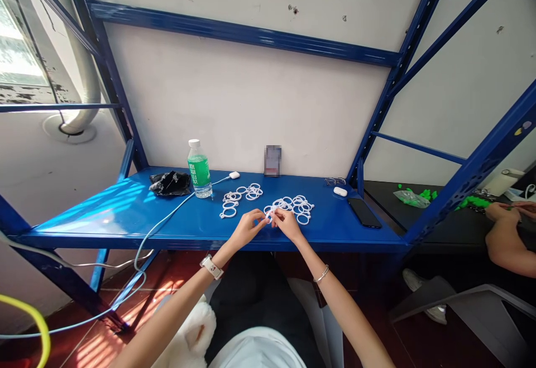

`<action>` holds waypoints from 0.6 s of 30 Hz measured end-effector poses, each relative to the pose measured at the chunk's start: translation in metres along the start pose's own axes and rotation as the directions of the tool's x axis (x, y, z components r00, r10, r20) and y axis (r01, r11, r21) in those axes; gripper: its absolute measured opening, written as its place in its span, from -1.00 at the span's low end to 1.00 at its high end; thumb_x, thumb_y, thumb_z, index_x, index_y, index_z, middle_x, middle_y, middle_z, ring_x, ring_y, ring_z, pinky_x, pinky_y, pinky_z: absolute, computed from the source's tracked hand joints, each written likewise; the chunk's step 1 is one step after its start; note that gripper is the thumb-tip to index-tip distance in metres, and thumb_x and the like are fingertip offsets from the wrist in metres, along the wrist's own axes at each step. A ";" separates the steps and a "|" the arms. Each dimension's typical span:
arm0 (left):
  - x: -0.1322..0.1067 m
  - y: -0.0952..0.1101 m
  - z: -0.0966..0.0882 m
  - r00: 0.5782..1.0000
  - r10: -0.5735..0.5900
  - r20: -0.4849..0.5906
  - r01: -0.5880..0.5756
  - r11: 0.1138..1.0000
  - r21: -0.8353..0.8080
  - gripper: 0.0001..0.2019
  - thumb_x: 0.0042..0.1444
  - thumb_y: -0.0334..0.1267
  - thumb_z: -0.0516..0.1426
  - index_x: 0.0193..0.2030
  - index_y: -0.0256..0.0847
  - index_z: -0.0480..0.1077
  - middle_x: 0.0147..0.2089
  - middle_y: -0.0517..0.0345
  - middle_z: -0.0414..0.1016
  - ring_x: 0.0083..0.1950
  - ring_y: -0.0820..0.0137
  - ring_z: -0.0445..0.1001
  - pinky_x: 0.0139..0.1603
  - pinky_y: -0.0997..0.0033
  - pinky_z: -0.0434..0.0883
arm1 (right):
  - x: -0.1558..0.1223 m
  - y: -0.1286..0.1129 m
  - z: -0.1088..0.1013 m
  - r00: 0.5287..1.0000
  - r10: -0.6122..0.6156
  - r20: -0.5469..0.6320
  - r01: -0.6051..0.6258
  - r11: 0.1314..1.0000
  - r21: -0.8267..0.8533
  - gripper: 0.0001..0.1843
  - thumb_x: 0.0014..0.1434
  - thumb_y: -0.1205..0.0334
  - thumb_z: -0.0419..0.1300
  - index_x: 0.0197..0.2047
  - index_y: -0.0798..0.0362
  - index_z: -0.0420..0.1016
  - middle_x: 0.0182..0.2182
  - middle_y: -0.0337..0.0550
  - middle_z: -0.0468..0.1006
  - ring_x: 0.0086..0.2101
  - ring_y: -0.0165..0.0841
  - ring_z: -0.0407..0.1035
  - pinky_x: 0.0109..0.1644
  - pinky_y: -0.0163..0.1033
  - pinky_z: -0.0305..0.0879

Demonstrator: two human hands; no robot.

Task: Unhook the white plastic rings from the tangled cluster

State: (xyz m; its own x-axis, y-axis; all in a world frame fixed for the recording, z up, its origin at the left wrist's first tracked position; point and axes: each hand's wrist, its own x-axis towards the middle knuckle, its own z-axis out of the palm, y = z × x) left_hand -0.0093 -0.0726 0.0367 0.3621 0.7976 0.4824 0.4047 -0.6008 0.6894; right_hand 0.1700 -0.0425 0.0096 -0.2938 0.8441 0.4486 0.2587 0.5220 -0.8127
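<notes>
My left hand (248,226) and my right hand (287,221) meet over the blue shelf (125,211), both pinching one small white plastic ring (269,218) between their fingertips. Right behind my right hand lies a pile of several white rings (298,206). A second group of white rings (239,196) lies further left. My left wrist carries a white watch, my right wrist a thin bracelet.
A green-labelled water bottle (199,170), a crumpled black bag (170,183), a white charger cable (167,217), a white earbud case (340,191) and a black phone (364,212) lie on the shelf. Another person's arm (506,239) works at the right near green parts (422,195).
</notes>
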 end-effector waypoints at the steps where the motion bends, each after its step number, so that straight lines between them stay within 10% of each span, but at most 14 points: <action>1: 0.000 -0.003 0.000 1.000 -0.016 -0.003 0.016 0.999 -0.033 -0.57 0.20 0.08 0.01 -0.37 -0.25 0.47 -0.32 0.05 0.47 -0.37 0.39 0.42 -0.44 0.47 0.30 | 0.000 -0.001 0.000 1.000 -0.004 0.005 0.004 1.000 -0.007 -0.62 0.22 -0.08 0.08 -0.28 0.01 0.56 -0.60 -0.22 0.48 -0.54 -0.33 0.40 -0.37 -0.21 0.39; 9: 0.004 -0.023 -0.011 0.983 -0.138 0.121 0.175 0.901 -0.397 -0.53 0.14 0.16 0.05 -0.38 -0.28 0.41 -0.42 0.10 0.46 -0.41 0.41 0.44 -0.37 0.43 0.40 | -0.002 -0.011 -0.002 0.997 -0.079 0.012 0.078 0.994 0.072 -0.61 0.20 0.07 0.15 0.07 -0.03 0.43 -0.31 -0.18 0.55 -0.27 -0.32 0.48 -0.13 -0.20 0.42; 18: 0.002 -0.025 -0.008 0.954 -0.214 0.211 0.299 0.739 -0.604 -0.54 0.07 0.16 0.12 -0.43 -0.28 0.31 -0.40 0.12 0.45 -0.44 0.46 0.44 -0.38 0.45 0.39 | 0.000 -0.008 -0.002 0.996 -0.091 0.018 0.090 0.995 0.044 -0.72 0.20 0.11 0.15 -0.03 -0.05 0.50 -0.34 -0.20 0.55 -0.30 -0.33 0.46 -0.15 -0.21 0.39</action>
State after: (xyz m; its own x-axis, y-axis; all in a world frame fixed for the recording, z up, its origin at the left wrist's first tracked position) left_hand -0.0248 -0.0556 0.0249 0.4359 0.8777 0.1992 -0.1004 -0.1725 0.9799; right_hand 0.1699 -0.0468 0.0167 -0.3324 0.7909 0.5139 0.1909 0.5900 -0.7845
